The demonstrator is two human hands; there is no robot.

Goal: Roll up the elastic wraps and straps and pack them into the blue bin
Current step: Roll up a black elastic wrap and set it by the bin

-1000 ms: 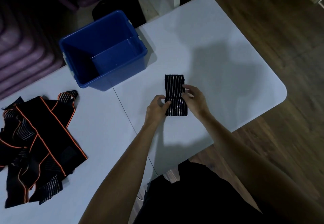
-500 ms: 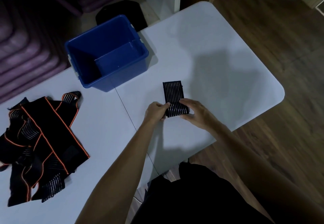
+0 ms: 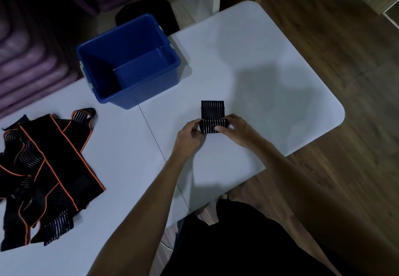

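Both hands pinch a black elastic wrap with thin white stripes (image 3: pixel 212 117) near the pale grey counter's (image 3: pixel 269 64) right edge: left hand (image 3: pixel 190 135) and right hand (image 3: pixel 236 130) clamp fingers on its rolled near end. The empty blue plastic bin (image 3: pixel 129 60) stands at the far edge; a pile of black, orange-trimmed straps (image 3: pixel 43 167) lies by the left edge.

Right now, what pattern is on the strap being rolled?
Black with thin pale lengthwise stripes on the strap, clearest in the head view.
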